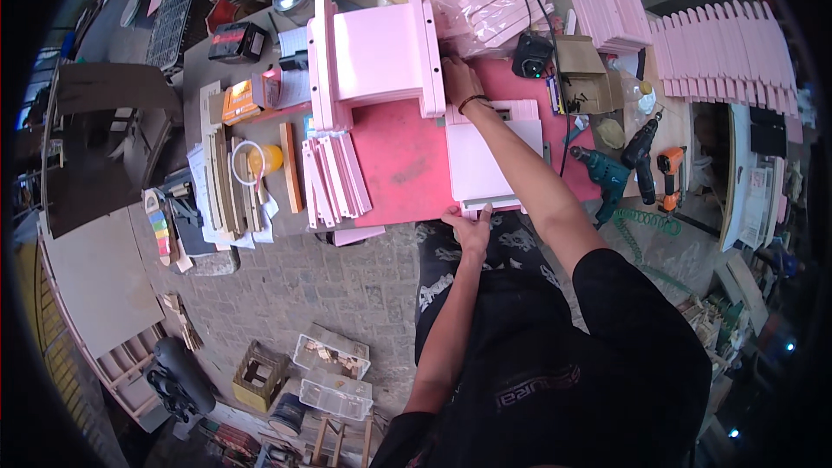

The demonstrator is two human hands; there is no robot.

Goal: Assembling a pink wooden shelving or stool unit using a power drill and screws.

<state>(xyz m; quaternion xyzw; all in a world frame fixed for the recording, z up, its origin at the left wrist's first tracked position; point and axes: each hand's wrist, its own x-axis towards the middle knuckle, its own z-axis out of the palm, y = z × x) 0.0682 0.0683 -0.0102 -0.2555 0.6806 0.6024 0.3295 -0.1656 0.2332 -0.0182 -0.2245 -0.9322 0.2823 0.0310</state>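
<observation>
A flat pink panel lies near the front edge of the table in front of me. My left hand pinches its near edge, thumb on top. Beyond it, my right hand reaches to the right side of a pink assembled piece with upright side boards. The fingers of that hand are in shadow and partly hidden, so their grip does not show. Left of the panel, several narrow pink strips with holes lie side by side on the red work surface.
At right lie a green drill, a black drill, an orange power tool and a coiled green hose. Pink boards stand in rows behind them. An orange-filled cup stands at left. Plastic bins sit on the floor.
</observation>
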